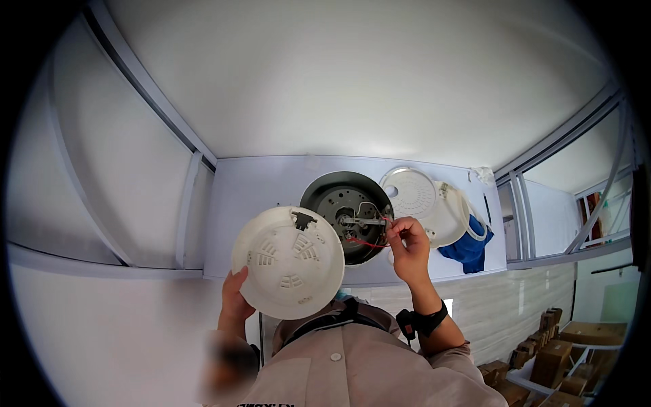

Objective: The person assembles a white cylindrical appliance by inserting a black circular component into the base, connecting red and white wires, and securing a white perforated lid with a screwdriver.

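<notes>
While their left hand grips white cover by its rim | right hand pinches red wire beside grey pot | blue cloth toward surface's near right corner

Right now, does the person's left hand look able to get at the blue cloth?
Probably not easily: the left hand is taken up holding the round white cover, and the dark pot and the right hand lie between it and the blue cloth.
</notes>
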Motion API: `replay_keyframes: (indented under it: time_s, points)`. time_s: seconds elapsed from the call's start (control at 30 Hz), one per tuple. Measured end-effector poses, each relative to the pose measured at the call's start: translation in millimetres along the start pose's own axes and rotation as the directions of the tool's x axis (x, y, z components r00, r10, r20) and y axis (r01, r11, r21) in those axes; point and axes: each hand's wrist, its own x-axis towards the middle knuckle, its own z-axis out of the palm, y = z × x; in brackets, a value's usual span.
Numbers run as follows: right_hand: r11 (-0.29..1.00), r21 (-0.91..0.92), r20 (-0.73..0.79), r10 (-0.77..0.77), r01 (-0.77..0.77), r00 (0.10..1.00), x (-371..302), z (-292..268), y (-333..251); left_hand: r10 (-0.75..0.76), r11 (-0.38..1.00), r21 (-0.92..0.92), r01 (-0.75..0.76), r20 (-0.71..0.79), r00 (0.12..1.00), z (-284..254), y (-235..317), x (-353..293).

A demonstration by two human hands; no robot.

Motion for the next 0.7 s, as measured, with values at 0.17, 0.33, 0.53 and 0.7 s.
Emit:
replay_keyframes:
  time_s: [0.17, 0.33, 0.53, 0.7]
  points:
    - [0.995, -0.038, 0.038, -0.09, 0.091, 0.995, -4.2, -1.6, -12.4, 0.005, 0.999, -0.04, -0.006, -0.038, 0.999, -8.9, -0.6, -4.2]
    - [0.992, -0.061, 0.063, -0.107, 0.111, 0.992, -10.9, -4.9, -22.5, 0.015, 0.998, -0.06, -0.017, -0.03, 0.999, -11.0, 3.9, -6.9]
    - [0.99, -0.079, 0.008, -0.115, 0.115, 0.993, -22.2, -11.6, -25.9, 0.004, 0.997, -0.08, -0.005, -0.019, 1.0, -11.9, 2.7, -8.5]
    - [0.979, -0.144, 0.093, -0.132, 0.144, 0.987, -34.4, -26.7, -24.5, 0.006, 0.997, -0.071, -0.006, -0.003, 1.0, -12.2, 1.6, -6.0]
